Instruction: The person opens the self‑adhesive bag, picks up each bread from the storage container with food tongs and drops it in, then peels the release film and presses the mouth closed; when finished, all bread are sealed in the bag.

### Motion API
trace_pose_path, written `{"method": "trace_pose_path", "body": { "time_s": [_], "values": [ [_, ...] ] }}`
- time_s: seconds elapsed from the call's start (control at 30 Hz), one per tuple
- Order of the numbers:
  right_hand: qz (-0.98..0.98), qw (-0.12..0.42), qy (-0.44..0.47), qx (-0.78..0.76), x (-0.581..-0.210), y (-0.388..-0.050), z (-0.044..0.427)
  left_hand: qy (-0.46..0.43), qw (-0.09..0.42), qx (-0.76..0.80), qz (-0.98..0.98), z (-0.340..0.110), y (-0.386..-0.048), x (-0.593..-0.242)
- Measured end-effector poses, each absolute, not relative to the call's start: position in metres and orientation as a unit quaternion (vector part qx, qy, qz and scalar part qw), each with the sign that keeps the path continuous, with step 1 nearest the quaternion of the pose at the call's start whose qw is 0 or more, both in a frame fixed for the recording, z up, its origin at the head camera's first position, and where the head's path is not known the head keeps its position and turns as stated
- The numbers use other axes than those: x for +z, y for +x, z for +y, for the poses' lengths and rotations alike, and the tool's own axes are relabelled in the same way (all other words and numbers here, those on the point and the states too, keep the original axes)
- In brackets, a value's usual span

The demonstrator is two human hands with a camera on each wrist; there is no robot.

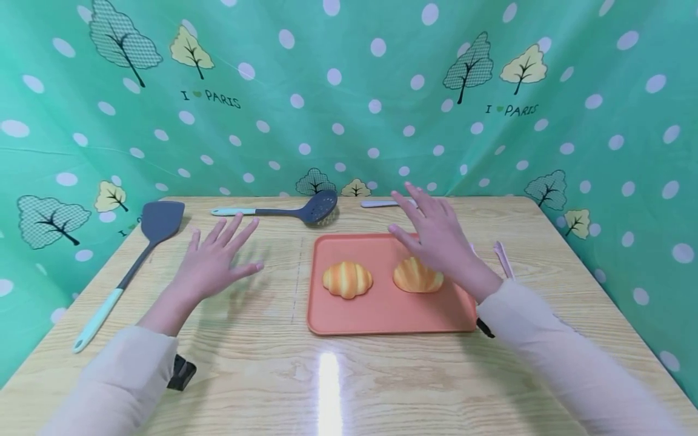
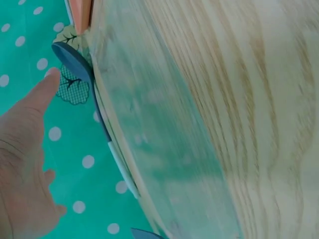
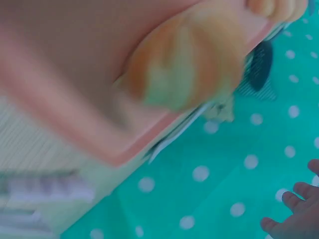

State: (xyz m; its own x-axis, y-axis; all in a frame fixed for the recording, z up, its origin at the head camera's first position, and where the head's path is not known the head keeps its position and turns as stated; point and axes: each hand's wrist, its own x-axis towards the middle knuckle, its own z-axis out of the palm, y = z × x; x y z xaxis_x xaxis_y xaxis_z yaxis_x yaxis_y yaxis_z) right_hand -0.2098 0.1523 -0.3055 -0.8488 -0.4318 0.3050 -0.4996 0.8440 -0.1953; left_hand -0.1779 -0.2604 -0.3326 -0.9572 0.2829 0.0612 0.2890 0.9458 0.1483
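Note:
My left hand (image 1: 209,266) hovers over the table with its fingers spread, holding nothing. Nearest to it lies a dark skimmer (image 1: 319,207) with a mint handle; farther left is a dark turner (image 1: 162,219). My right hand (image 1: 438,233) is above the right part of a coral tray (image 1: 376,318), fingers apart and nothing in them. Two toy-like croissants sit on that tray: the left croissant (image 1: 347,280) shows fully, the right croissant (image 1: 417,277) is partly hidden by my hand. In the right wrist view the croissant (image 3: 184,59) is blurred.
A pale utensil handle (image 1: 378,203) lies at the table's back edge, partly behind my right hand. Another pale lilac handle (image 1: 504,260) is right of the tray, partly covered by my sleeve. A green dotted curtain (image 1: 349,121) hangs behind the wooden table (image 1: 262,375).

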Motion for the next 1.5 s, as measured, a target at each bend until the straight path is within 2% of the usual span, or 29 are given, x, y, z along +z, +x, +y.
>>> {"method": "trace_pose_path", "body": {
  "time_s": [0.33, 0.63, 0.93, 1.5],
  "values": [
    [-0.934, 0.105, 0.277, 0.199, -0.310, -0.204, 0.095, -0.191, 0.023, -0.091, -0.977, -0.268, -0.177, -0.340],
    [-0.930, 0.039, 0.290, 0.221, -0.308, -0.203, 0.050, -0.195, -0.034, -0.141, -0.970, -0.273, -0.180, -0.350],
    [-0.939, -0.038, 0.294, 0.172, -0.314, -0.204, 0.010, -0.185, -0.045, -0.146, -0.971, -0.278, -0.184, -0.356],
    [-0.945, -0.101, 0.303, 0.070, -0.330, -0.213, -0.030, -0.161, -0.072, -0.130, -0.976, -0.275, -0.186, -0.358]
  ]
}}
